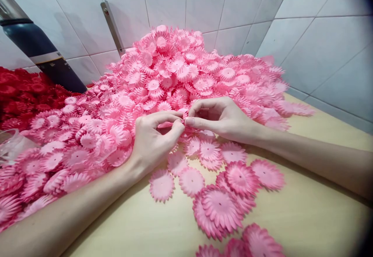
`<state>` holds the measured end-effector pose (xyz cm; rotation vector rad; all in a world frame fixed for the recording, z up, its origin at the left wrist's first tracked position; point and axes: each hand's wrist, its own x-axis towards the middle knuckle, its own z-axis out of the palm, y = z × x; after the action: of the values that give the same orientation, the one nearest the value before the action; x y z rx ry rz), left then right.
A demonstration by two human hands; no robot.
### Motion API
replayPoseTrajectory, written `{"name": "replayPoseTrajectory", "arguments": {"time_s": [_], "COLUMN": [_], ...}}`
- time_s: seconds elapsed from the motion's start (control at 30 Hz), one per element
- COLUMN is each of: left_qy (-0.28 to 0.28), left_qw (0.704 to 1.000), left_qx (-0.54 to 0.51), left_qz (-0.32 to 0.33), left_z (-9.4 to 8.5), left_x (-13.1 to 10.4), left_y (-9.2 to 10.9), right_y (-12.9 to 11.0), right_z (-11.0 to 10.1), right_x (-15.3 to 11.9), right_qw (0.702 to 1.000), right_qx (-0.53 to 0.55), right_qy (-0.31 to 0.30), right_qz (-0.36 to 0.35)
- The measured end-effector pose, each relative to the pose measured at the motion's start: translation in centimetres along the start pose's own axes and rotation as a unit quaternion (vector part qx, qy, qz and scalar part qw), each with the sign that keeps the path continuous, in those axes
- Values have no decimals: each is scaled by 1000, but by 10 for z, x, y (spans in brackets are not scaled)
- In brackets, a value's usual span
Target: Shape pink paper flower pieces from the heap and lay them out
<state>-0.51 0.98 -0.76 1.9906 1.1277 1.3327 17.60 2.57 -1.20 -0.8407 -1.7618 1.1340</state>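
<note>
My left hand [155, 136] and my right hand [217, 119] meet fingertip to fingertip in front of a tall heap of pink scalloped paper flower discs [175, 70]. Both are closed in a pinch at a small pink piece between them, too small and hidden to name. Below my hands, loose pale pink discs [191, 181] lie on the pale yellow table [131, 226]. Nearer the front are larger discs with darker pink edges [223, 208], some overlapping, with small centre holes.
A dark blue bottle [55, 64] leans at the back left beside a red heap [26, 93]. Clear plastic [14, 146] sits at the left edge. A metal strip [112, 27] stands against the tiled wall [204, 0].
</note>
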Motion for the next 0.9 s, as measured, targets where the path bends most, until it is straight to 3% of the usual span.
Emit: {"name": "replayPoseTrajectory", "arguments": {"time_s": [0.13, 0.33, 0.57, 0.9], "left_qy": [6, -1, -48, -32], "left_qw": [999, 988, 992, 992], "left_qx": [-8, -110, -103, -99], "left_qz": [-32, -104, -47, -70], "left_z": [0, -1, -1, -1], "left_x": [2, 3, 3, 3], "left_y": [-2, -3, -1, -1], "right_y": [1, 1, 5, 6], "right_z": [-2, -3, -5, -4], "right_x": [1, 0, 0, 1], "right_qw": [1000, 1000, 999, 1000], "right_qx": [11, 17, 28, 12], "right_qy": [-7, -12, -5, 17], "right_qz": [14, 20, 14, 10]}}
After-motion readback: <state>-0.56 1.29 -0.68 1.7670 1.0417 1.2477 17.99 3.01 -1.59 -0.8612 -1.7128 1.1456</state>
